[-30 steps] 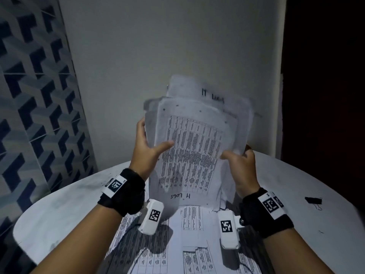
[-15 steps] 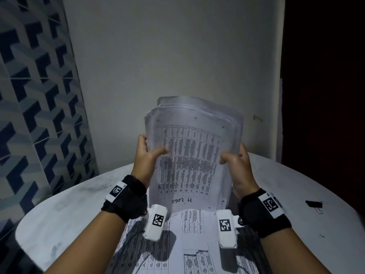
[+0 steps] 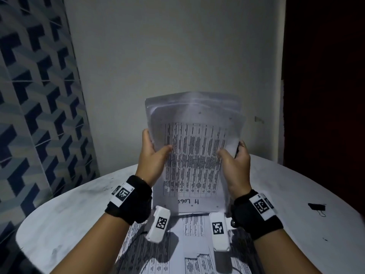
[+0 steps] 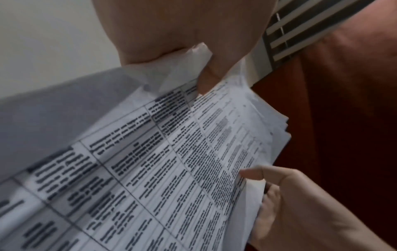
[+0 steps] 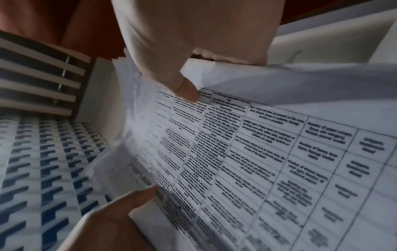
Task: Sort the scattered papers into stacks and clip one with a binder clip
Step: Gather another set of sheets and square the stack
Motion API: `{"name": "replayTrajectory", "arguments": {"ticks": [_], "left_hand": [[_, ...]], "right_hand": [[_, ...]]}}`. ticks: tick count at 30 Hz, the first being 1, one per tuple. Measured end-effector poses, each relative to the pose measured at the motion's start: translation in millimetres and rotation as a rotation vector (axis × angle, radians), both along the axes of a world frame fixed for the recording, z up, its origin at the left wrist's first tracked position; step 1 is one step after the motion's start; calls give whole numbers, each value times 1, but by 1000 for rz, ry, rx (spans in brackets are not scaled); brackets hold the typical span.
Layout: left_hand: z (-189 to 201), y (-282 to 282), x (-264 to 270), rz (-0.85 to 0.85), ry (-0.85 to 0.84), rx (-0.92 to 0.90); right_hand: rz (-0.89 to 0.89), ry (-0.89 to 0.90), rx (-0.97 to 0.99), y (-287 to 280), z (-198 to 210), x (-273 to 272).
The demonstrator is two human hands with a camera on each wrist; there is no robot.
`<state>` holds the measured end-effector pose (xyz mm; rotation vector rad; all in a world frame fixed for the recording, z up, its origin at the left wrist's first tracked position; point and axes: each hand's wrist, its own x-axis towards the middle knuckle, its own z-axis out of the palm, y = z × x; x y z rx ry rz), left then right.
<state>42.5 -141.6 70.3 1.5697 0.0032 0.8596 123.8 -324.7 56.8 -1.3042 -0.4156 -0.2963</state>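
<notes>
Papers in a gathered stack (image 3: 194, 155) stand upright on their lower edge above the desk (image 3: 75, 210), with printed tables facing the person. The left hand (image 3: 152, 155) grips the stack's left edge, thumb across the front sheet and fingers behind; the right hand (image 3: 235, 161) grips the right edge the same way. The top edges look nearly flush, though a few sheets sit slightly offset, so the squaring-up seems close to finished rather than complete. More printed sheets (image 3: 189, 244) lie flat on the desk below the wrists, apparently not yet gathered; how many is unclear, since they overlap and run out of view. One black binder clip (image 3: 317, 207) lies on the desk well to the right, untouched, so clipping is yet to be done. Counted: one held stack, one clip, two hands, and at least a few loose sheets.
</notes>
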Motion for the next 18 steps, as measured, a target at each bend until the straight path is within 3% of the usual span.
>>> {"name": "replayTrajectory", "arguments": {"ticks": [6, 13, 18], "left_hand": [[5, -8, 2, 201, -91, 153], [1, -4, -7, 165, -104, 115], [25, 0, -8, 364, -258, 411]], "right_hand": [[-129, -152, -85, 6, 5, -8], [-64, -7, -144, 0, -6, -7], [-56, -26, -155, 4, -6, -7]]}}
